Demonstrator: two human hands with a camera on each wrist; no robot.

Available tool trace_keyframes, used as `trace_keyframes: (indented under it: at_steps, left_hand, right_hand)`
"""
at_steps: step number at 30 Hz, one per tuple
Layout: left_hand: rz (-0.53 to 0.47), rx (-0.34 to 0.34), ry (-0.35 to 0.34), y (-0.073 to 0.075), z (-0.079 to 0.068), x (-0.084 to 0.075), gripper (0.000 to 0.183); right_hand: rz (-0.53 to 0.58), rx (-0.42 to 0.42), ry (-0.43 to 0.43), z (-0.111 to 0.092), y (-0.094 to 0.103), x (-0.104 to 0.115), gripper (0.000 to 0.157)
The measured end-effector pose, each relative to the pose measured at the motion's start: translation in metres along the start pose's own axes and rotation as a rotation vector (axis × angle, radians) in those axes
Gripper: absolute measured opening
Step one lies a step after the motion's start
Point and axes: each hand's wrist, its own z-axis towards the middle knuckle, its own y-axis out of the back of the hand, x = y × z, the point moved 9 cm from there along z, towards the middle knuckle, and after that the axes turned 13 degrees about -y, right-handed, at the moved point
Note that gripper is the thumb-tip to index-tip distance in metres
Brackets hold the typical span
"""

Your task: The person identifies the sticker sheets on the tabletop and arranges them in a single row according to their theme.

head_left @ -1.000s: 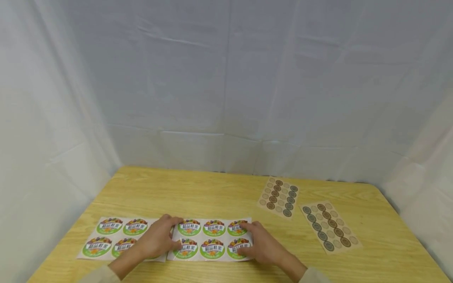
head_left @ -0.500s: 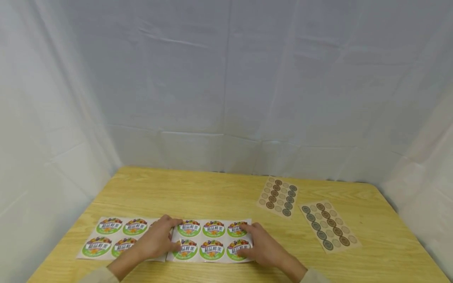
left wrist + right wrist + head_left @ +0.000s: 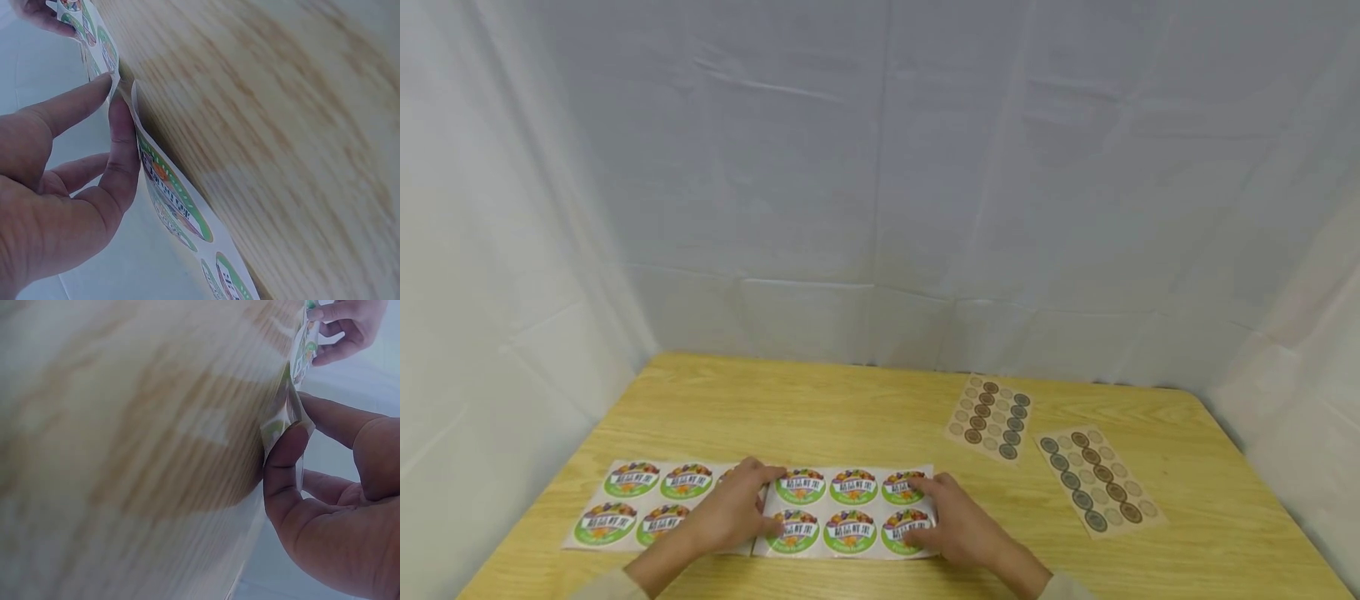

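In the head view, a white sheet of round fruit stickers (image 3: 853, 510), green at the bottom with colourful fruit on top, lies at the front middle of the table. My left hand (image 3: 733, 508) pinches its left edge, thumb and index finger meeting there in the left wrist view. At the opposite edge, my right hand (image 3: 958, 521) pinches the sheet, which bends up between thumb and finger (image 3: 290, 447) in the right wrist view. Left of it lies a second such sticker sheet (image 3: 660, 489), partly hidden under my left hand and forearm; a narrow gap parts their edges.
Two tan sheets of small round stickers, one farther back (image 3: 990, 417) and one nearer the right (image 3: 1101, 481), lie on the wooden table (image 3: 820, 417). White cloth (image 3: 880, 208) hangs behind and along both sides.
The held sticker sheet has shifted very slightly toward the front edge, both hands keeping their hold. Everything else lies as before.
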Motion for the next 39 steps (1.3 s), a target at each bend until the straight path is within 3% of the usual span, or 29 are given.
trace_keyframes:
  at_steps: [6,15,25,39]
  left_hand:
    - [-0.003,-0.006,0.025,-0.001,-0.001,-0.002,0.065]
    - [0.066,-0.031,0.075,-0.002,-0.001,-0.005,0.058]
    - [0.22,-0.025,0.002,0.002,0.001,-0.017,0.051]
    - [0.261,0.011,-0.063,0.001,0.001,-0.015,0.045]
  right_hand:
    - [-0.02,-0.017,-0.024,0.0,0.0,0.0,0.073]
    - [-0.107,-0.095,-0.005,-0.003,0.001,0.001,0.072]
    - [-0.165,-0.161,0.02,-0.005,0.005,0.005,0.071]
    - [-0.202,-0.198,0.048,-0.008,0.008,0.006,0.067]
